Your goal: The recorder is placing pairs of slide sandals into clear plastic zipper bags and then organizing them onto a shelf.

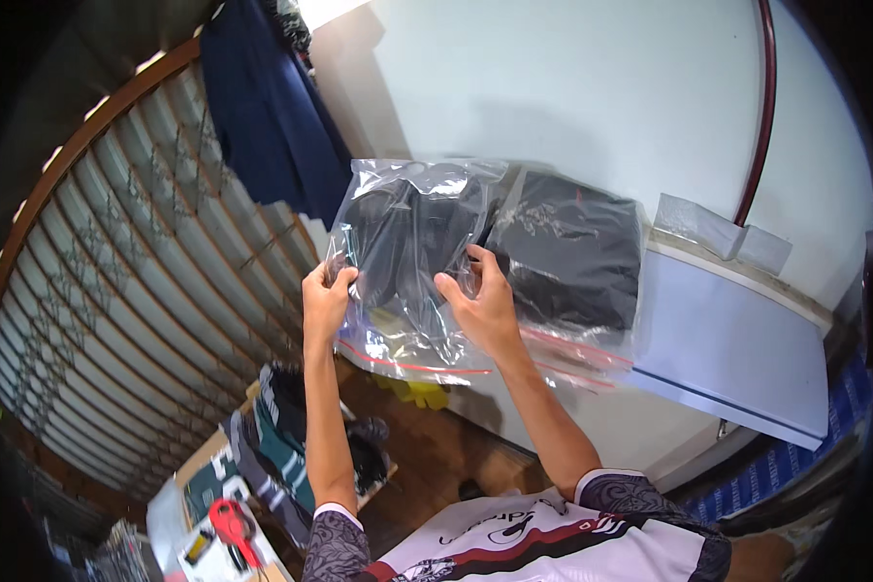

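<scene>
My left hand (pixel 327 298) pinches the left edge of a clear plastic zip bag (pixel 429 320) between thumb and fingers. On the bag's right side, my right hand (pixel 484 302) grips the plastic, its thumb on the front. Inside lie two long dark items (pixel 382 240) side by side, possibly footwear. The red zip strip (pixel 415 369) runs along the edge nearer me. Just to the right is a second clear zip bag (pixel 582 335) holding folded black fabric (pixel 575 254). Part of that bag is hidden behind my right hand and the first bag.
A pale panel (pixel 727 335) lies at the right, beside a white wall (pixel 589 65). Navy cloth (pixel 276 109) hangs over a folding metal gate (pixel 138 254). Lower left are folded clothes (pixel 284 451), a red tape dispenser (pixel 233 531) and a yellow-and-black cutter (pixel 198 545). Something yellow (pixel 411 391) shows below the bag.
</scene>
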Demonstrator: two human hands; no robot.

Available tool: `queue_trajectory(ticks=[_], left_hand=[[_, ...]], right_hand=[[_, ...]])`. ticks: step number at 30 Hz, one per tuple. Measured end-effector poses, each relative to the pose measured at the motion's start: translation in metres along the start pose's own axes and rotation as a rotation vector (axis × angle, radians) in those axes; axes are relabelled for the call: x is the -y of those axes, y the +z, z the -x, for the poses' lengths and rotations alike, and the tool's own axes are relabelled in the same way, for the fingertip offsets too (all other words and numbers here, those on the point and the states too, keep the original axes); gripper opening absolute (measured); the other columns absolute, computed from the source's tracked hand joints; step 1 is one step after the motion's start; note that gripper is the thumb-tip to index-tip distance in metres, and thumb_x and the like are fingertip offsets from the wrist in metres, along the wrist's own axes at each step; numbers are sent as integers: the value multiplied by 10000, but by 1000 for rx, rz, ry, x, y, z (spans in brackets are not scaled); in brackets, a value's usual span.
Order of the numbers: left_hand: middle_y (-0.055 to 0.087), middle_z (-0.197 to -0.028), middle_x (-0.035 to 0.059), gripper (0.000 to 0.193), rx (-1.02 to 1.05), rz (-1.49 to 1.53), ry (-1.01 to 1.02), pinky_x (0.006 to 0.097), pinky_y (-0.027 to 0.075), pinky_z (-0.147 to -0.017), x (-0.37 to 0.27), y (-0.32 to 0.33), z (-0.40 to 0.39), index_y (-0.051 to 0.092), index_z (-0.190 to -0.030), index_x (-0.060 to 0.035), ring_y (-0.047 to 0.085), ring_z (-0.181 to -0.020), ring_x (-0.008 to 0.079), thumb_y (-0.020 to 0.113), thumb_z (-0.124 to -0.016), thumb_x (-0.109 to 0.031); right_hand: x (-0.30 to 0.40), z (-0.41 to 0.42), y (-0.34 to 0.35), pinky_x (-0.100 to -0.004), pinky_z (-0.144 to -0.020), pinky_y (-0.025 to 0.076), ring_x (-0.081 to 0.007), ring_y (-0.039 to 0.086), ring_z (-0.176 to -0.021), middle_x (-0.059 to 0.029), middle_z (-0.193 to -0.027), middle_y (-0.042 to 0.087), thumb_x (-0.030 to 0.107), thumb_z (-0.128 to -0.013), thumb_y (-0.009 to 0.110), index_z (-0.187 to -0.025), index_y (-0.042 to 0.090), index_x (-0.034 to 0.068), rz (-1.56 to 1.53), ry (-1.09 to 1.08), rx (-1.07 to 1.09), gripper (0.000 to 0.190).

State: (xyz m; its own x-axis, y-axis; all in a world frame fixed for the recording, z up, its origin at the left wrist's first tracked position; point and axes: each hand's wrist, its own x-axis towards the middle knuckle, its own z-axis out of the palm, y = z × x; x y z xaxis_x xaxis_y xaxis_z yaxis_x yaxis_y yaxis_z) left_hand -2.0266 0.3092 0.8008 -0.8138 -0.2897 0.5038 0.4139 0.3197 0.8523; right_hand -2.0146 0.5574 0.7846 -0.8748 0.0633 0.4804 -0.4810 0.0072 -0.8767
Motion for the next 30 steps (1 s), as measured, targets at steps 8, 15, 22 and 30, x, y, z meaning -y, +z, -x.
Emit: queue_trajectory(ticks=[8, 15, 22, 30], left_hand=[[618, -710, -16, 186, 282, -184, 71, 258, 400, -586, 58, 36, -167, 695, -897, 25, 503, -633, 67, 644, -867, -151], [650, -1088, 92, 402, 509, -120, -175, 283, 448, -855, 107, 64, -197, 605, -1223, 11, 574, -951, 167, 605, -890, -214], [672, -1066, 106, 373, 529, -25, -110, 300, 436, -915, 134, 85, -228, 656, -1134, 26, 589, -990, 196, 512, -942, -260], [690, -1099, 138, 442, 423, -85, -12, 320, 442, -937, 146, 93, -240, 664, -1150, 41, 604, -1022, 207, 510, -988, -341]], right_hand=[[-34, -92, 58, -456, -1029, 435, -426, 572, -1196, -313, -1279, 571, 355, -862, 690, -1349, 491, -84, 312, 107, -275, 685], [-70, -102, 74, -527, -1121, 321, -435, 389, -1357, -340, -1394, 453, 353, -869, 665, -1403, 460, -73, 674, 108, -370, 713], [-83, -123, 81, -519, -1123, 334, -432, 387, -1372, -257, -1469, 446, 299, -945, 562, -1447, 412, -61, 531, 130, -350, 636], [-90, -130, 85, -500, -1138, 318, -441, 393, -1374, -306, -1465, 430, 342, -962, 553, -1450, 386, -89, 450, 91, -392, 671]])
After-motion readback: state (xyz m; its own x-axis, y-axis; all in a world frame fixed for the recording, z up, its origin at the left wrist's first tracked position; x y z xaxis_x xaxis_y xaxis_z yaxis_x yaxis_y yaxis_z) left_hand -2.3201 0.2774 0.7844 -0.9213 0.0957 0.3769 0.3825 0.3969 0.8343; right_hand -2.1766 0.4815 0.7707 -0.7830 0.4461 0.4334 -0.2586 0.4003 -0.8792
